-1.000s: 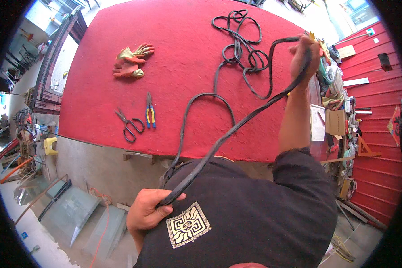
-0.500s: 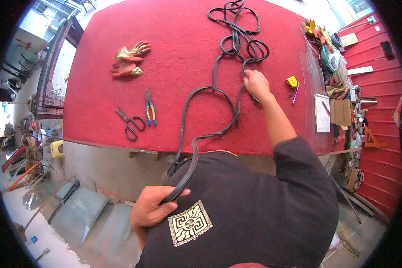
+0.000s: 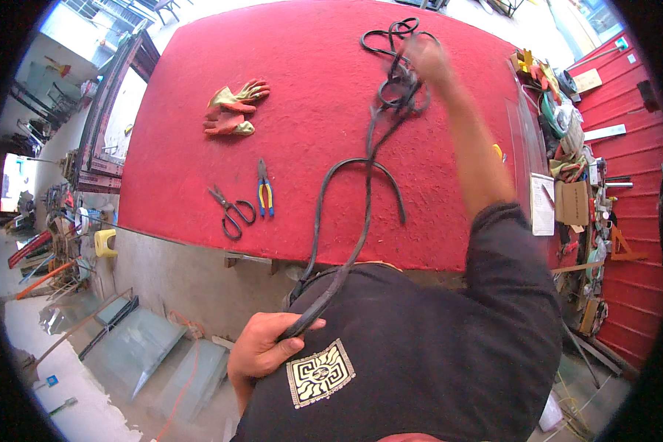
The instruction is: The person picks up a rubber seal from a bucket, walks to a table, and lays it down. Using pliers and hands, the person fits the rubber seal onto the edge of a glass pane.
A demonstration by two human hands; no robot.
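A long black rubber strip (image 3: 334, 289) runs from my lap up onto the red table, where its far part lies in tangled loops. Low in front of my shirt, my left hand (image 3: 261, 348) is closed around a doubled length of it, thumb on top. My right hand (image 3: 429, 62) is stretched far out over the tangle and smeared by motion; whether its fingers grip the strip cannot be made out. Left of the strip lie pliers (image 3: 262, 175) with blue and yellow handles, black-handled scissors (image 3: 219, 196), and a pair of orange and cream work gloves (image 3: 228, 124).
My right forearm partly hides a yellow tape measure (image 3: 498, 152) on the red table (image 3: 302, 96). At the right edge are a notepad (image 3: 542, 214) with a pen and a heap of tools. Glass sheets (image 3: 136, 342) stand low on the left.
My right hand has moved farther away, up to the looped part of the strip. The strand toward my left hand has straightened. My left hand keeps its hold. The view has shifted slightly.
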